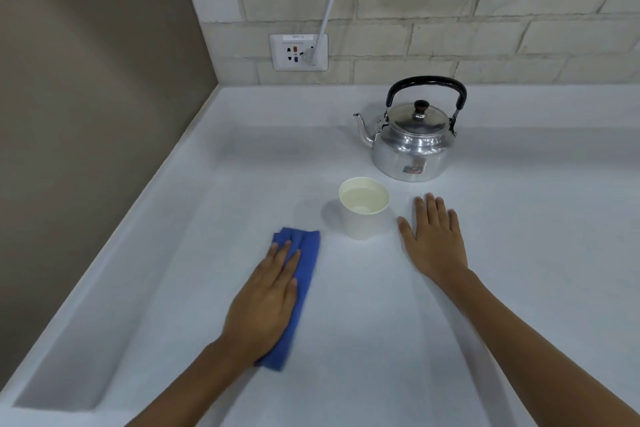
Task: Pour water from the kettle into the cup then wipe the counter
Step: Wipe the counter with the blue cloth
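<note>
A shiny metal kettle (412,142) with a black handle stands upright on the white counter (381,322), spout to the left. Just in front of it sits a white paper cup (363,208) with water in it. My left hand (266,298) lies flat on a folded blue cloth (301,274) to the cup's left, pressing it against the counter. My right hand (433,239) rests flat on the counter to the right of the cup, fingers apart, holding nothing and not touching the cup.
A brick wall runs along the back with a wall socket (298,52) and a white cable (332,0) plugged in. A plain brown wall (86,114) closes the left side. A raised ledge (104,340) lines the counter's left edge.
</note>
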The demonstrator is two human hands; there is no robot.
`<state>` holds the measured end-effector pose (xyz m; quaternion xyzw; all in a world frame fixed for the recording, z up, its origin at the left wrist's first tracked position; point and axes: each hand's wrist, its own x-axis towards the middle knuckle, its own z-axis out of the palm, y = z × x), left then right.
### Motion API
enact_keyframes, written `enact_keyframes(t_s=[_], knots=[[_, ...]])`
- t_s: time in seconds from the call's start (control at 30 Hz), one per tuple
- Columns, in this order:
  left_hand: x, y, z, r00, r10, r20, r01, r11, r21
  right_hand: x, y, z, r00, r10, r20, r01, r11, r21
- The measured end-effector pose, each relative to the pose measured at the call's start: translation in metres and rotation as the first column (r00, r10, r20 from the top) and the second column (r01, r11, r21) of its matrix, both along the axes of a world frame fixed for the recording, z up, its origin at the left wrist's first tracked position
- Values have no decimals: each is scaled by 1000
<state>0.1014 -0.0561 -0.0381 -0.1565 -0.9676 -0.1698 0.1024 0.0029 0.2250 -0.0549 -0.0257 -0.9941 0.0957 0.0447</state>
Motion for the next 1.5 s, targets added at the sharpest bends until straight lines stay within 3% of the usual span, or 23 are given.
enact_keyframes(t_s=[0.13, 0.27, 0.37, 0.5, 0.7, 0.77, 1.0, 1.07, 1.13, 1.2, 1.27, 1.37, 1.5], knots=[[-25, -21, 0, 990, 127, 59, -130, 990, 60, 0, -2, 0, 1000, -6, 8, 6, 1000, 7], [-43, 19, 4, 964, 256, 72, -253, 966, -54, 0, -4, 0, 1000, -8, 2, 8, 1000, 8], [-20, 47, 0, 986, 166, 6, -164, 977, -133, 0, -3, 0, 1000, -7, -11, 7, 1000, 22], [13, 44, 5, 997, 25, 72, -13, 988, -156, 0, -1, 0, 1000, 3, -11, -3, 1000, 18], [-3, 19, 9, 983, 173, 66, -169, 984, -65, 0, -2, -1, 1000, -3, 4, 3, 1000, 5], [0, 36, 9, 973, 220, 74, -210, 971, -118, -1, -2, -1, 1000, -6, 6, 6, 1000, 12], [16, 111, 10, 976, 130, 175, -93, 974, -209, -1, -1, -1, 1000, -8, 4, 8, 1000, -25], [11, 115, 6, 981, 88, 176, -67, 991, -119, 0, 0, 4, 1000, -4, 6, 4, 998, -67], [8, 106, 6, 980, 13, 200, -32, 995, 91, 7, -2, 14, 999, -15, -40, 10, 992, -129], [8, 85, 10, 968, -49, 248, -36, 944, 327, 24, -7, 27, 990, -49, -134, 14, 967, -254], [3, 56, 12, 973, -18, 232, -80, 910, 408, 53, -21, 37, 974, -78, -213, -18, 909, -417], [-16, 19, 9, 974, 98, 205, -163, 929, 331, 101, -63, 44, 980, 25, -199, -131, 829, -543], [-38, 12, 0, 941, 195, 277, -238, 962, 131, 118, -118, 37, 980, 193, -48, -194, 868, -457]])
